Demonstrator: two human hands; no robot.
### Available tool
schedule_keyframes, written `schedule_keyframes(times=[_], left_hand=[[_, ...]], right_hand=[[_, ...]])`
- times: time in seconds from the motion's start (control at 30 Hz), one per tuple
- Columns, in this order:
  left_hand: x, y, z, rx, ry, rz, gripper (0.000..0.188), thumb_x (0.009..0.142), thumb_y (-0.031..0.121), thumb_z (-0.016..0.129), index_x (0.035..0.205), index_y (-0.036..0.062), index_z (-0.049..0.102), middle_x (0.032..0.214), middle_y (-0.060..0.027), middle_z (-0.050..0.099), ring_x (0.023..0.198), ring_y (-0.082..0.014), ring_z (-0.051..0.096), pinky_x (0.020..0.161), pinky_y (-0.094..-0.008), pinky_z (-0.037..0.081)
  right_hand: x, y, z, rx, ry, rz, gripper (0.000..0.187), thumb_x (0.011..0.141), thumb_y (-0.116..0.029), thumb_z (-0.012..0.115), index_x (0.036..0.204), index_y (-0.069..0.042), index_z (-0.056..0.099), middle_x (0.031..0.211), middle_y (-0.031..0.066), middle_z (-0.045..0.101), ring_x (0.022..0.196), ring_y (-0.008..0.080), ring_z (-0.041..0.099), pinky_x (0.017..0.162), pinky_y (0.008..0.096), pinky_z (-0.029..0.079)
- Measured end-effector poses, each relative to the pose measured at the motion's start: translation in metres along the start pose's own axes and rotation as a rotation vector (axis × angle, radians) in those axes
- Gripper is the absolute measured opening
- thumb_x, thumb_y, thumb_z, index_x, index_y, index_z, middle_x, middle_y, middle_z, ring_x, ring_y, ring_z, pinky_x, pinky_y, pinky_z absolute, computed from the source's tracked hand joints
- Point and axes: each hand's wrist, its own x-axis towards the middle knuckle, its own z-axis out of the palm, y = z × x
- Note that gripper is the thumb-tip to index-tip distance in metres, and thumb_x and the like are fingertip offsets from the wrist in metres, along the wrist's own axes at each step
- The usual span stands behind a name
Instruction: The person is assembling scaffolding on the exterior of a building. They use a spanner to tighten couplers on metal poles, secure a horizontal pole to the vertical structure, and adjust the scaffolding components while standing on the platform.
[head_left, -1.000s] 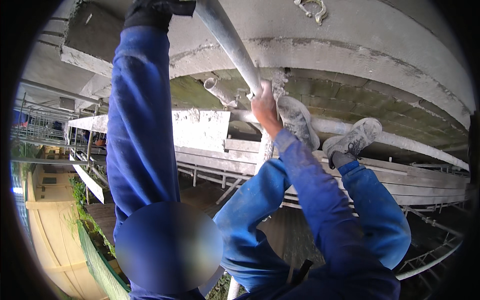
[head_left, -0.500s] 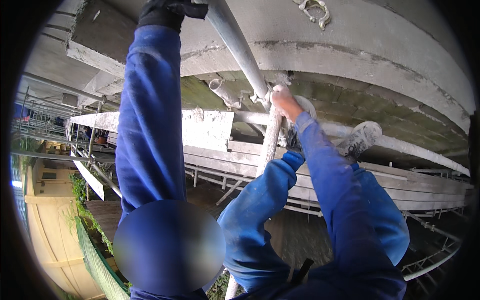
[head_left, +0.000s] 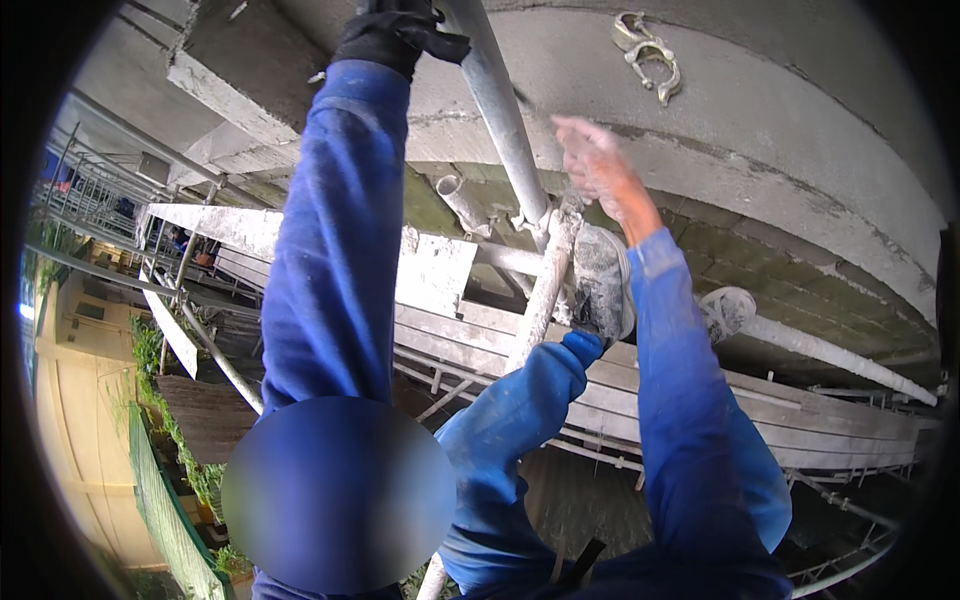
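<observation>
My right hand [head_left: 603, 172], bare and dusty, is raised beside the metal scaffold pole [head_left: 497, 120]. Its fingers are stretched out, slightly blurred, and nothing shows in them. Just below it is the joint where this slanted pole meets a plaster-crusted tube [head_left: 547, 275]; a coupler [head_left: 540, 222] sits at the pole's foot. My left hand [head_left: 388, 38], in a black glove, is up at the top edge next to the pole. A loose black strap from the glove reaches across the pole. The fingers are cut off by the frame, so their grip is hidden.
A loose coupler [head_left: 650, 62] lies on the concrete ledge [head_left: 740, 130]. My dusty shoes [head_left: 602, 285] are on the tubes, above grey planks [head_left: 800, 405]. A short open-ended tube [head_left: 460, 203] and a white board [head_left: 440, 270] are to the left. Yellow building and greenery lie far below.
My right hand has let go of the pole's lower joint and lifted up and away from it, fingers extending. The view has shifted slightly; my left hand stays high by the pole.
</observation>
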Motion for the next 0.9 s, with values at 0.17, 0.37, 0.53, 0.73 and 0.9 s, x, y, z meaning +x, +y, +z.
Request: schedule_keyframes(times=[0.17,0.37,0.53,0.73,0.9], left_hand=[[-0.006,-0.007,0.022,-0.018,0.006,-0.032,0.034,0.077,0.031,0.073,0.087,0.0012,0.06,0.07,-0.0056,0.058,0.055,-0.0168,0.058,0.051,-0.0319,0.049],[-0.006,-0.005,0.014,0.007,-0.026,0.034,0.032,0.08,0.032,0.073,0.085,0.0031,0.06,0.065,-0.0035,0.056,0.053,-0.0154,0.057,0.051,-0.0312,0.048],[-0.013,0.004,0.011,0.1,-0.053,0.057,0.036,0.08,0.033,0.072,0.088,-0.0007,0.06,0.069,-0.0074,0.059,0.061,-0.0212,0.06,0.057,-0.035,0.05],[-0.264,-0.017,-0.042,0.327,-0.354,-0.457,0.062,0.087,0.036,0.061,0.124,-0.0098,0.043,0.109,-0.0263,0.058,0.098,-0.0335,0.059,0.075,-0.0428,0.05],[-0.395,0.037,-0.071,-0.128,-0.342,-0.88,0.023,0.097,0.02,0.052,0.092,0.0003,0.063,0.084,-0.0076,0.065,0.076,-0.0118,0.058,0.068,-0.0274,0.047]], right_hand=[[0.05,0.03,-0.068,-0.693,-0.243,0.124,0.046,0.091,-0.038,0.059,0.126,-0.01,0.057,0.062,-0.0031,0.046,0.052,0.0029,0.044,0.042,0.0187,0.035],[0.05,0.043,-0.068,0.103,-0.411,0.115,0.049,0.089,-0.041,0.063,0.128,-0.012,0.056,0.062,-0.0064,0.042,0.045,0.0011,0.036,0.038,0.0176,0.03],[0.035,0.073,-0.094,-0.668,-0.219,0.111,0.027,0.091,-0.022,0.055,0.106,-0.001,0.063,0.069,0.0055,0.062,0.057,0.0174,0.054,0.052,0.0333,0.046],[-0.103,0.04,0.007,-0.424,0.452,-0.402,0.033,0.092,-0.014,0.048,0.118,0.001,0.062,0.114,0.0204,0.065,0.109,0.0316,0.062,0.097,0.0371,0.046],[-0.168,0.055,0.087,-0.662,0.462,-0.368,0.05,0.091,-0.014,0.053,0.137,-0.003,0.038,0.088,0.0251,0.065,0.086,0.0425,0.064,0.072,0.0492,0.049]])
